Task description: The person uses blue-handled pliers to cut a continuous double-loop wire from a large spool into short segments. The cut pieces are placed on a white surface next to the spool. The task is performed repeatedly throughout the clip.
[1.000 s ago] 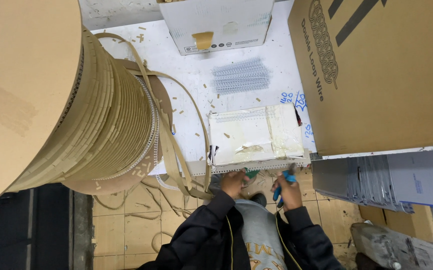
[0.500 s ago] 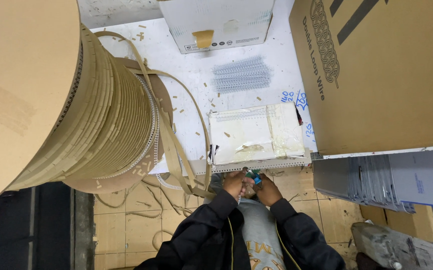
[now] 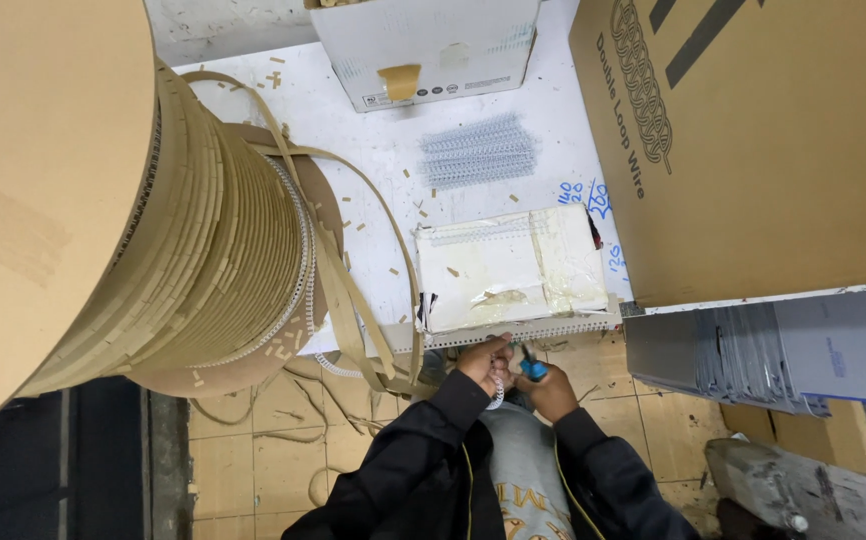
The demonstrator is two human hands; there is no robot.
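My left hand [image 3: 483, 360] is closed on the end of a white looped wire strip [image 3: 498, 392] just below the table's front edge. Touching it from the right, my right hand [image 3: 553, 392] grips a small blue-handled cutter [image 3: 532, 369], whose tip meets the strip between the two hands. The strip runs from a big spool of wire with brown paper tape [image 3: 223, 250] on the left. On the table directly above my hands lies a white taped pad [image 3: 508, 268].
The white table [image 3: 373, 150] holds a pile of cut wire pieces [image 3: 479, 152], a white carton [image 3: 423, 45] at the back and a large brown carton [image 3: 753, 140] at the right. Grey stacked sheets [image 3: 753, 350] lie lower right. Paper scraps litter the tiled floor [image 3: 253, 440].
My right hand has moved left with the blue cutter and now meets the left hand at the wire strip. The left hand has stayed at the table's edge.
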